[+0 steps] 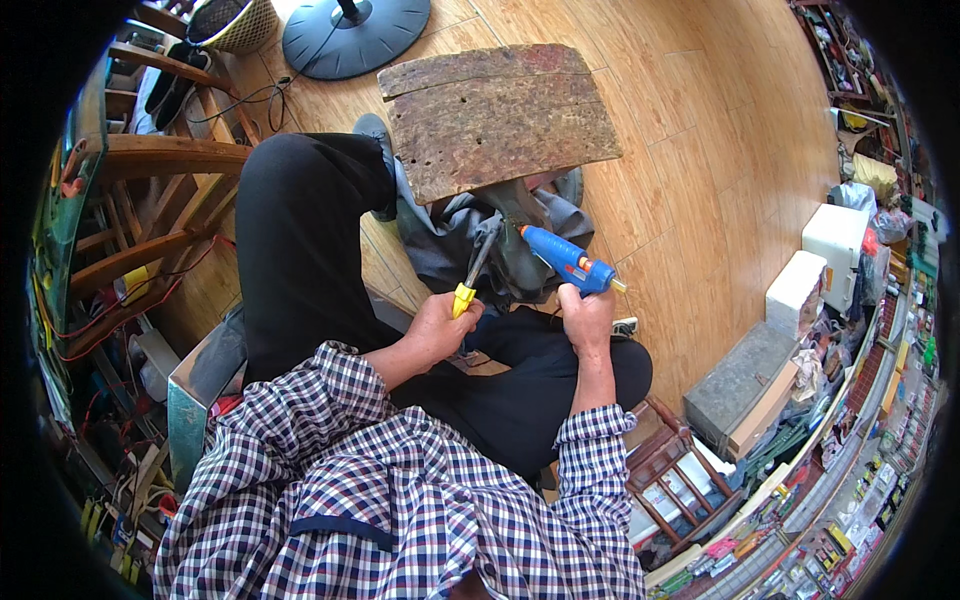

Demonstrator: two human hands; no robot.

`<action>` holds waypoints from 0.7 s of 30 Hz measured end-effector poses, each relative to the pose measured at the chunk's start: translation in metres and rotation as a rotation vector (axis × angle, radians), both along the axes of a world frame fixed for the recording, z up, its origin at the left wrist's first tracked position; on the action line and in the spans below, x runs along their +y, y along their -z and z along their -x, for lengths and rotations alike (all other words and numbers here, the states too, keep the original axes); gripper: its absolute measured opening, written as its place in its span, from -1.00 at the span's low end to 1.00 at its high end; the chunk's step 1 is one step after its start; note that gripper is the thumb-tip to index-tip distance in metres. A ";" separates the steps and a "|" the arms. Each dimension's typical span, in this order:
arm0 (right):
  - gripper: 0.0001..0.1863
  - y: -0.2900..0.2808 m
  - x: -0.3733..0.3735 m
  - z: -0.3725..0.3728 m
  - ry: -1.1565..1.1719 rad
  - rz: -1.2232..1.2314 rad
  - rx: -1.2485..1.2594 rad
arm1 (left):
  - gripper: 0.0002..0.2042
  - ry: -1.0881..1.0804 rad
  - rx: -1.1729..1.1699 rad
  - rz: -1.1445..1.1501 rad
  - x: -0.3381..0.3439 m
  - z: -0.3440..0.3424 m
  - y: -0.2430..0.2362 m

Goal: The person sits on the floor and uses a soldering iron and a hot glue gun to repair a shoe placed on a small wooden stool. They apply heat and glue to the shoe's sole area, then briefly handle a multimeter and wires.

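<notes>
My right hand (587,320) is closed round the handle of a blue hot glue gun (556,251), its orange nozzle pointing to the upper left. A glue stick end shows at its back. My left hand (428,332) grips a yellow-handled tool (464,300) with a long grey metal shaft slanting up and away; its exact kind is not plain. The shaft's tip and the nozzle are close together over a bunched grey cloth (432,236). Whether either one touches the cloth I cannot tell. Just beyond stands a worn wooden board (500,125), partly above the cloth.
A round dark base (355,38) stands on the wood floor (700,170), near a basket (235,22). Wooden chair frames (165,155) crowd the left. At right are a white box (835,245), a grey block (742,385), a small wooden chair (675,470) and shelves of small goods.
</notes>
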State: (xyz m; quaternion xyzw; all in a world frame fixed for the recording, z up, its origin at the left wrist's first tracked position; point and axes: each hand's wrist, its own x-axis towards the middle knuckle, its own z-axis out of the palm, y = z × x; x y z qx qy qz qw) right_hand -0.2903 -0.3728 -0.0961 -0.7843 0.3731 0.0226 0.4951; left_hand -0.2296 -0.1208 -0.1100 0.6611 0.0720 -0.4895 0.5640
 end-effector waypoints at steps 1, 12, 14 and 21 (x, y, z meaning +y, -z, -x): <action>-0.81 0.000 0.001 0.000 -0.004 -0.003 0.001 | -0.83 -0.002 0.000 0.002 0.000 0.000 0.000; -0.79 0.000 0.004 -0.008 -0.014 -0.013 0.004 | -0.82 0.007 -0.006 0.002 0.002 0.001 0.005; -0.81 0.000 0.002 -0.010 -0.045 -0.002 0.028 | -0.82 0.012 -0.008 -0.011 0.001 0.001 0.004; -0.87 -0.010 0.005 -0.006 0.011 -0.022 -0.003 | -0.81 0.012 -0.012 -0.004 0.001 0.002 0.007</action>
